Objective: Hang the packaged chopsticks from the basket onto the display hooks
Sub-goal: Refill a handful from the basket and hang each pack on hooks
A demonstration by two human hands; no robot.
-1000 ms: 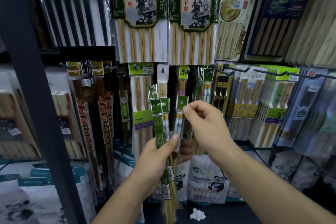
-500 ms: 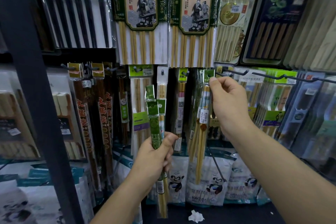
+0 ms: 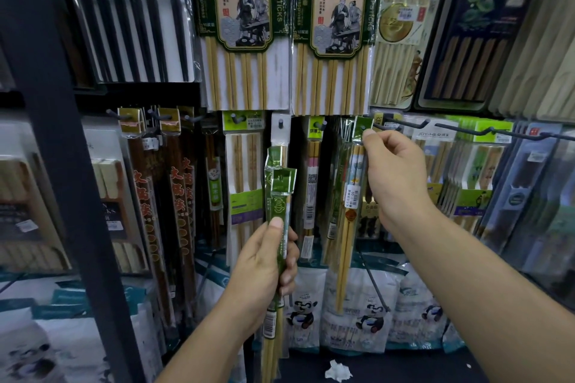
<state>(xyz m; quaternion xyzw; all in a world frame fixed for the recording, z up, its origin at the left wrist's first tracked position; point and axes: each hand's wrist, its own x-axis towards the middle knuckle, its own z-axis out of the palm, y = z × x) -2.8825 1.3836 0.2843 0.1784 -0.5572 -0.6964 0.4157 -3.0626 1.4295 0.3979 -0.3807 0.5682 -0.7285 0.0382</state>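
My left hand [image 3: 264,264] grips a small bundle of green-topped chopstick packs [image 3: 279,196], held upright in front of the rack. My right hand [image 3: 395,177] pinches the green header of a single chopstick pack [image 3: 351,205] at a display hook [image 3: 362,127] in the middle row. That pack hangs down below my fingers, its bamboo sticks reaching to the panda bags. Whether its hole sits on the hook is hidden by my thumb. No basket is in view.
Long bare hooks [image 3: 404,124] jut out to the right of my right hand. Large hot-pot chopstick packs [image 3: 239,25] hang above. Dark packs [image 3: 180,196] fill the left hooks beside a black upright post [image 3: 62,165]. Panda-printed bags [image 3: 357,320] and crumpled paper [image 3: 337,371] lie below.
My right hand took one pack from the bundle, lifted it up and to the right, and now holds its header at the hook. My left hand stayed nearly still with the rest.
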